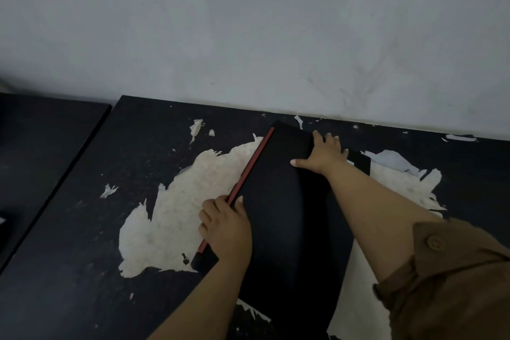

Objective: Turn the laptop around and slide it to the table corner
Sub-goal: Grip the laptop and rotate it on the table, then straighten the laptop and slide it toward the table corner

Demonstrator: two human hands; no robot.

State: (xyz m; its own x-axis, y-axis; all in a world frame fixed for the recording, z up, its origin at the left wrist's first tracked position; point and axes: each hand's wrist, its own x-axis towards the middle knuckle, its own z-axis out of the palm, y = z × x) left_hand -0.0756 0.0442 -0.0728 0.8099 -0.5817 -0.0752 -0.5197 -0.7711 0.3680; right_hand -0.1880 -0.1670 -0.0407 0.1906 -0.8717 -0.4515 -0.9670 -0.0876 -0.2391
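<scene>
A closed black laptop (pixel 289 218) with a red strip along its left edge lies at an angle on the dark table (pixel 82 229). Its far corner sits close to the wall. My left hand (pixel 226 226) grips the red-striped left edge near the front corner, thumb on the lid and fingers curled over the side. My right hand (pixel 323 154) lies on the lid and curls over the laptop's far right edge. The lower part of the laptop is hidden behind my arms.
The table's black coating is peeled away in large pale patches (pixel 176 218) around the laptop. A white wall (pixel 248 36) runs along the table's far edge. A second dark table (pixel 41 146) stands to the left across a narrow gap.
</scene>
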